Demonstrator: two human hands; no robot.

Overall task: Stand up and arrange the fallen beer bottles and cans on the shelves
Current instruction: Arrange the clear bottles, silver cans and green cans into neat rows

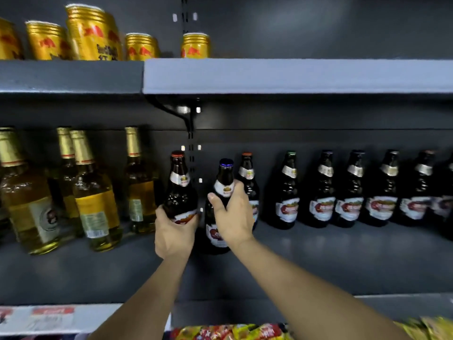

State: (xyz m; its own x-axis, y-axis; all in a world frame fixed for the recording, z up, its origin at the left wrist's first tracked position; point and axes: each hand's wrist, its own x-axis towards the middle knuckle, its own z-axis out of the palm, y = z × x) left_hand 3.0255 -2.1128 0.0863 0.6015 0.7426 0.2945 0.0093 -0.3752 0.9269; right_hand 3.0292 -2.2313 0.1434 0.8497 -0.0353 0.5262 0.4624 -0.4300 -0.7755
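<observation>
Dark brown bottle with red cap (179, 182) upright, lifted off the middle shelf (318, 261), dark bottle with blue cap (221, 192) upright on it just beside, row of dark bottles (350, 192) standing to the right, pale gold-foil bottles (95, 192) standing left, gold cans (93, 35) upright above

5 gold cans (93, 33) on upper shelf (294, 76), 4 pale gold-foil bottles (95, 192) left on middle shelf (318, 261), 9 dark bottles (286, 192) counting one cut off at right edge, 2 of them gripped, 2 hands (172, 235), snack packets (232, 332) below, count unclear
</observation>
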